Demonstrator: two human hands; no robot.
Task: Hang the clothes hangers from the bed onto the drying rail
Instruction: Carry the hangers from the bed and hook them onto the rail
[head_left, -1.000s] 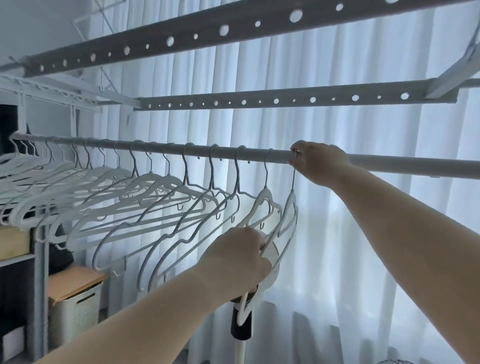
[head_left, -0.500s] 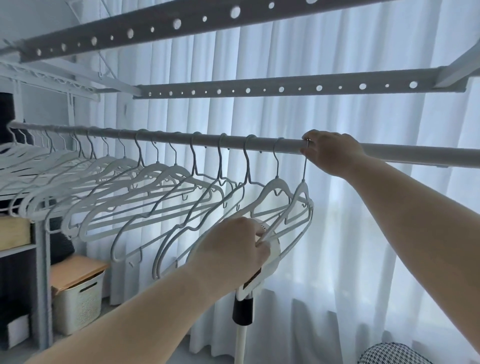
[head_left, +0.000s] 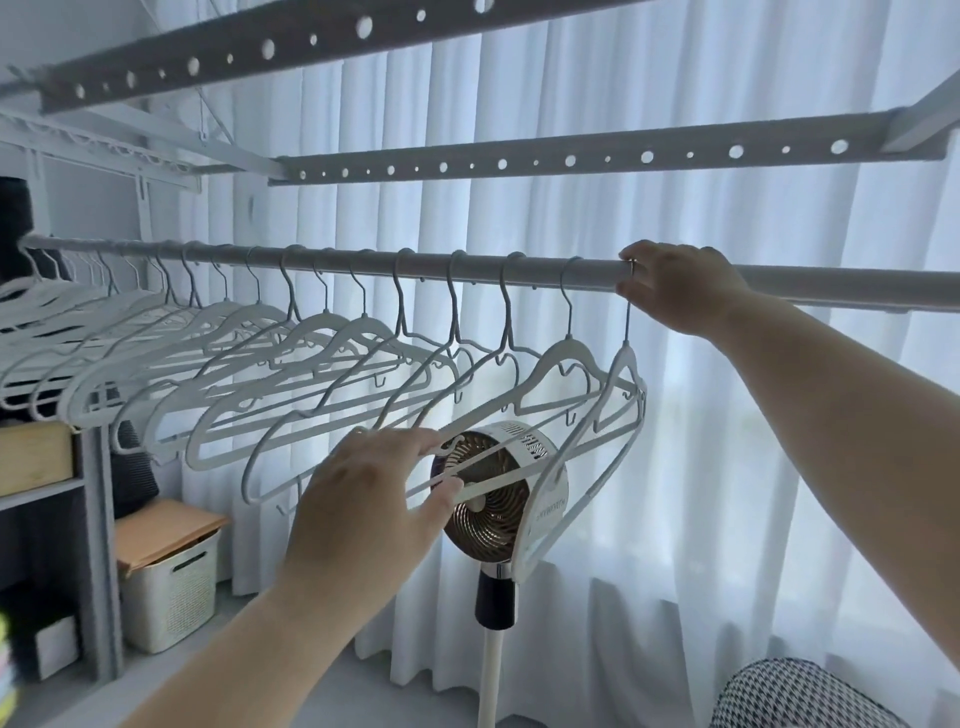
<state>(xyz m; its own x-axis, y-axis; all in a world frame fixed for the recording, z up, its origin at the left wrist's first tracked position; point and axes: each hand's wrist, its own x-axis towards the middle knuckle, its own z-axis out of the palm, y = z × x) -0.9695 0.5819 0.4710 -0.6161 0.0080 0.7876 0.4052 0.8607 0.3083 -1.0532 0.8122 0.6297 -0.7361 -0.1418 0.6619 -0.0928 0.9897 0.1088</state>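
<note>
A round white drying rail (head_left: 841, 285) runs across the view with several white hangers (head_left: 332, 358) hooked on its left and middle stretch. My right hand (head_left: 675, 286) is up at the rail, fingers curled round the metal hook of the rightmost hanger (head_left: 621, 384) where it sits on the rail. My left hand (head_left: 374, 493) is lower, thumb and fingers pinching the lower bars of a hanger (head_left: 488, 457) just left of that one. The bed is out of view.
Two perforated grey bars (head_left: 571, 158) of the drying rack cross overhead. A standing fan (head_left: 498, 499) is behind the hangers in front of white curtains (head_left: 727, 467). A white basket with a wooden lid (head_left: 171, 577) and a grey shelf unit (head_left: 93, 545) stand at the left. A houndstooth cushion (head_left: 800, 696) is at bottom right.
The view has shifted so the rail sits lower and the fan shows. My left hand has loosened from a closed grip to a thumb-and-finger pinch on the hanger's bars. My right hand stays on the hook.
</note>
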